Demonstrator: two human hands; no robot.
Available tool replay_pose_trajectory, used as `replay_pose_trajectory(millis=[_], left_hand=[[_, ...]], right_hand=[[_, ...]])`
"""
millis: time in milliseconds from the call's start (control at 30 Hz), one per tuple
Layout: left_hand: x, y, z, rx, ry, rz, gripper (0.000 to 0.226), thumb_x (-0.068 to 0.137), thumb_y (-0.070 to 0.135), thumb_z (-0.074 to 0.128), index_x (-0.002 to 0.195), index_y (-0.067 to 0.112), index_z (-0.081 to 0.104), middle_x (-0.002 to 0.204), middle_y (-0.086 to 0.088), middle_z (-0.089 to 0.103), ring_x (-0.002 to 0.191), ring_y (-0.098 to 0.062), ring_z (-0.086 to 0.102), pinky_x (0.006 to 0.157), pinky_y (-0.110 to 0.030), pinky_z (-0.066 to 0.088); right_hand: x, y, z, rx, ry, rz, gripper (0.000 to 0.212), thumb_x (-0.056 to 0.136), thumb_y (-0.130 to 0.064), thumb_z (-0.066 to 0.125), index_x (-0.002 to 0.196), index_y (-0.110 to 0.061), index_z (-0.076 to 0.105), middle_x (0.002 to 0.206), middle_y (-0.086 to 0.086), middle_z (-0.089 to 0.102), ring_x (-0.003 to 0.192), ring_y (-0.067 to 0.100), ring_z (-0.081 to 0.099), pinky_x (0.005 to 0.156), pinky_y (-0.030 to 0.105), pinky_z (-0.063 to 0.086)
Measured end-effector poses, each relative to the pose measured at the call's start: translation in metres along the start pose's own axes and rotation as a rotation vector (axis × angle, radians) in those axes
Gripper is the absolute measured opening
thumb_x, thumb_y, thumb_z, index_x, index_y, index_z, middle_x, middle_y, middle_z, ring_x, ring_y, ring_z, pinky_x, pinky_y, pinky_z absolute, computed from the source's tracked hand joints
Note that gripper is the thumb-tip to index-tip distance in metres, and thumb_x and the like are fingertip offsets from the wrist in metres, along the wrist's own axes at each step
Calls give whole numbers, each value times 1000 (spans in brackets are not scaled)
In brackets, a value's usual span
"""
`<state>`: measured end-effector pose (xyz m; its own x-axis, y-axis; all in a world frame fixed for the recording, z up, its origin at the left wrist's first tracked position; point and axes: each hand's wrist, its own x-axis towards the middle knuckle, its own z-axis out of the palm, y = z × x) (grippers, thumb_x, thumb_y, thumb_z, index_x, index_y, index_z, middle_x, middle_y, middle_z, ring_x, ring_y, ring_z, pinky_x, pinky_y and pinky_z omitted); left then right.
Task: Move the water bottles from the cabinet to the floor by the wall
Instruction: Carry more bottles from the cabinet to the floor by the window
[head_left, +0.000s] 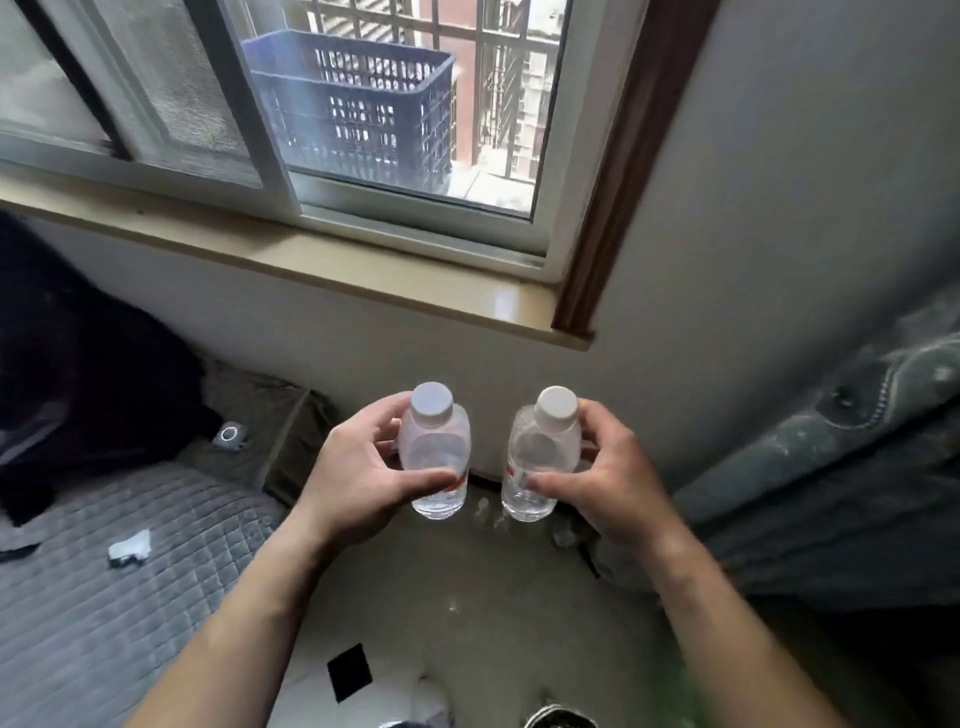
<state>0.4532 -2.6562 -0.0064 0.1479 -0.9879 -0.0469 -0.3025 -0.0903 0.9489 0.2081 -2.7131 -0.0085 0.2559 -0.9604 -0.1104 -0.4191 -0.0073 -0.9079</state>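
Observation:
Two clear water bottles with white caps stand upright side by side over the floor, close to the wall under the window. My left hand (358, 467) wraps around the left bottle (435, 447), thumb across its front. My right hand (602, 478) grips the right bottle (540, 457) the same way. I cannot tell whether the bottle bases touch the floor (467, 587). The cabinet is out of view.
A bed with a grey quilted cover (104, 582) lies at the left, with dark clothing (78, 364) heaped on it. A dusty dark fabric item (841, 467) fills the right. The window sill (363, 270) juts out above. A blue crate (358, 104) sits outside the window.

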Motion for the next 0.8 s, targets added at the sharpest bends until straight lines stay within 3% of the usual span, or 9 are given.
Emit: replay_pose_trajectory(millis=[133,267,400,500,600,800], left_hand=[[40,-6,1,15,-21,-24,68,49,36,90,112,40,64,105,15,73,97,-8,70,91,-32,54],[72,-15,11,23,-6,-51,65,53,24,90,110,40,63,106,16,73,100,-6,69,94,-35,54],[100,-28,19,22,-3,-79,65,52,29,90,110,43,64,107,12,73,102,-10,69,96,-40,53],[120,-39,23,30,-12,-100,72,50,32,90,117,31,63,108,11,73,101,-10,69,93,-35,54],[139,-51,24,61,-26,-109,69,52,26,93,114,35,62,107,15,72,99,-7,69,89,-26,53],[172,-104,24,80,-77,-161,64,61,9,92,110,37,61,104,16,71,96,-5,69,81,-20,52]], right_hand=[[41,10,6,-19,-7,8,68,53,-25,88,114,-36,59,103,-12,70,95,2,66,85,29,56],[77,24,7,-29,-36,2,66,57,-17,89,114,-34,60,104,-13,70,95,-1,65,85,24,54],[110,42,10,-32,-69,1,67,58,-19,89,116,-35,58,106,-14,68,97,0,63,85,22,54],[131,56,16,-31,-97,9,66,60,-20,88,116,-34,57,106,-13,67,97,1,63,85,24,54],[150,72,26,-46,-122,17,65,60,-21,87,116,-34,58,105,-14,67,95,4,63,84,27,54],[177,107,58,-49,-107,77,61,59,-20,84,111,-36,57,102,-15,67,94,1,63,82,24,53]])
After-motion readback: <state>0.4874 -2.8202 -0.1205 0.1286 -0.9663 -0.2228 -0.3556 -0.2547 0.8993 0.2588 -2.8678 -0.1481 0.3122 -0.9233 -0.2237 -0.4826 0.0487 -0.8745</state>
